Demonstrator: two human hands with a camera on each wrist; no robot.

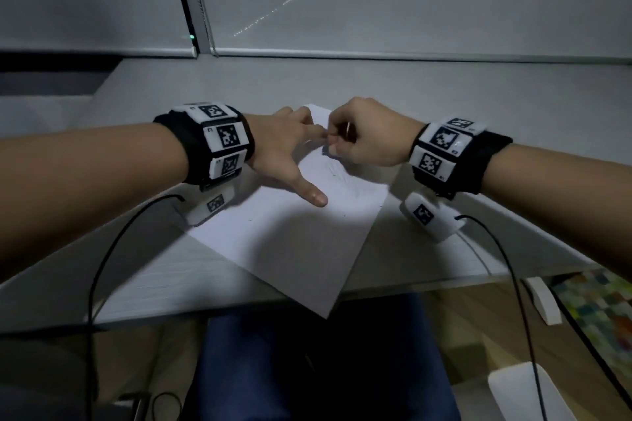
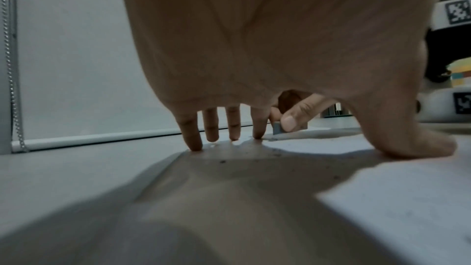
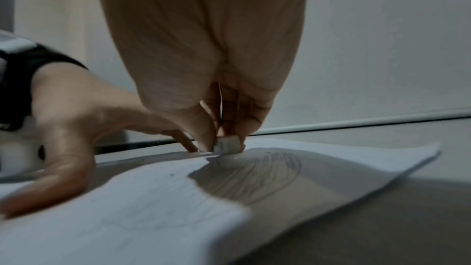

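A white sheet of paper [image 1: 294, 243] with faint pencil lines [image 3: 257, 176] lies tilted on the grey desk [image 1: 444, 92]. My left hand [image 1: 290, 150] is spread flat on the sheet, fingertips [image 2: 196, 144] and thumb [image 1: 313, 195] pressing it down. My right hand [image 1: 362, 137] pinches a small pale eraser [image 3: 228, 145] between thumb and fingers, its lower face on the paper just beside the left fingertips. The eraser [image 2: 277, 128] shows as a grey block in the left wrist view. Small dark crumbs [image 2: 275, 154] lie on the sheet.
A window with drawn blinds and a bead chain [image 2: 11, 67] stands behind the desk. Black cables [image 1: 102, 260] hang from both wrist units over the desk's near edge. A blue chair seat [image 1: 307, 369] is below, and a colourful mat [image 1: 598, 311] on the floor at right.
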